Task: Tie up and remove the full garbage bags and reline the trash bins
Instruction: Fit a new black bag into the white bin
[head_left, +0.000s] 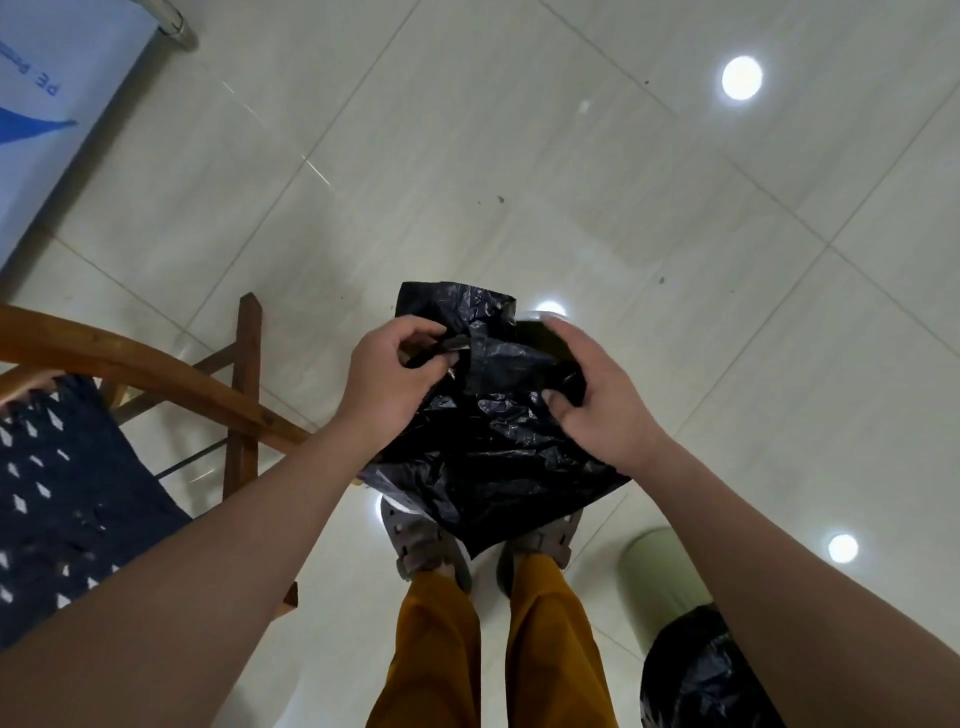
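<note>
The crumpled black plastic garbage bag (488, 431) is held in the air above the person's feet and hides most of both grey sandals (426, 545). The left hand (387, 376) pinches its upper edge; the right hand (597, 395) grips a fold on the opposite side. At lower right, the pale green round bin (657, 582) is partly hidden by the right forearm; a second black bag (685, 680) lies against it, cut off by the frame. A wooden chair with dark patterned cushion (78, 493) stands left. Glossy tiled floor (519, 182) lies open ahead.
</note>
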